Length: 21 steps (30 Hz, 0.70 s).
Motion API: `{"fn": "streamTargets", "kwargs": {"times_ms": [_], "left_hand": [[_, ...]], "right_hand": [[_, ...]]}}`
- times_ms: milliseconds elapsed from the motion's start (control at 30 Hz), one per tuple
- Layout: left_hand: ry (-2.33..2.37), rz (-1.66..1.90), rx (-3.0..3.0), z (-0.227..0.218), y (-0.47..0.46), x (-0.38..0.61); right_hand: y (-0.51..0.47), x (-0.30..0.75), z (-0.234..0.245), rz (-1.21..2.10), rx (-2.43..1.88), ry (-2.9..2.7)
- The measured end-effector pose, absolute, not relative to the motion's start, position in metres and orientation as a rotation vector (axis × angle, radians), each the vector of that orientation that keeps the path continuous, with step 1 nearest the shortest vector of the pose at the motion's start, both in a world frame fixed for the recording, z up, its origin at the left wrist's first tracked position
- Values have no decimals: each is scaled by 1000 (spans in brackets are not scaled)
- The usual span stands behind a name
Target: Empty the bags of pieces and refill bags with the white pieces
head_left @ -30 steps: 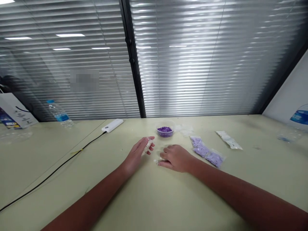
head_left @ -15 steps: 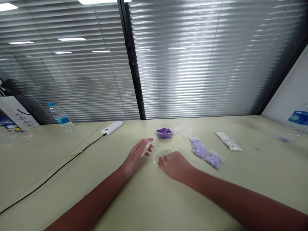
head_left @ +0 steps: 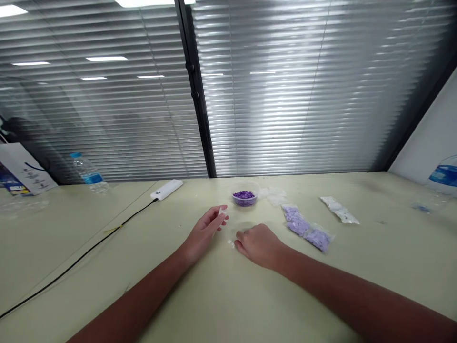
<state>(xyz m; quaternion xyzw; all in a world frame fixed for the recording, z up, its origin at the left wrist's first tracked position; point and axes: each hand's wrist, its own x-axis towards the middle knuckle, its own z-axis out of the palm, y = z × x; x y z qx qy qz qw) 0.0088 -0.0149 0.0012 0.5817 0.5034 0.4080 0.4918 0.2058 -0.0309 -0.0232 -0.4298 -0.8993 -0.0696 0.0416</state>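
My left hand (head_left: 204,234) curls around a small transparent plastic bag (head_left: 222,213), and its fingers hide most of the bag. My right hand (head_left: 259,246) rests on the pale green table (head_left: 228,297) with its fingers curled, and a tiny white scrap (head_left: 231,243) lies just beyond the fingertips. Ahead of my hands stands a small transparent tub (head_left: 244,198) holding purple granules. To its right lie a flat transparent bag (head_left: 274,196), a bag of lilac pieces (head_left: 303,227) and a bag of white pieces (head_left: 339,210).
A white power bank (head_left: 166,189) with a black cable (head_left: 89,247) lies to the left. Behind it stand a water bottle (head_left: 89,174) and a paper bag (head_left: 26,169). A large plastic bottle (head_left: 444,176) sits at the right. Window blinds run along the table's far edge.
My left fingers have closed further over the small bag, which now shows less. My right hand sits slightly nearer me than a second ago, and the white scrap now lies uncovered beyond it.
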Motion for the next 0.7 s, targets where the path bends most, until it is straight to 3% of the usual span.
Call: {"fn": "streamTargets", "kwargs": {"times_ms": [133,367,700], "left_hand": [[1207,953,1429,-2,-12,7],[1264,925,1578,1,-15,7],[1191,818,1645,-1,-29,19]], "right_hand": [[-28,209,-25,-193,-1213,-2784],[-1,228,-30,600,-1178,-2248],[-2,216,-16,876,-1012,-1781]]}}
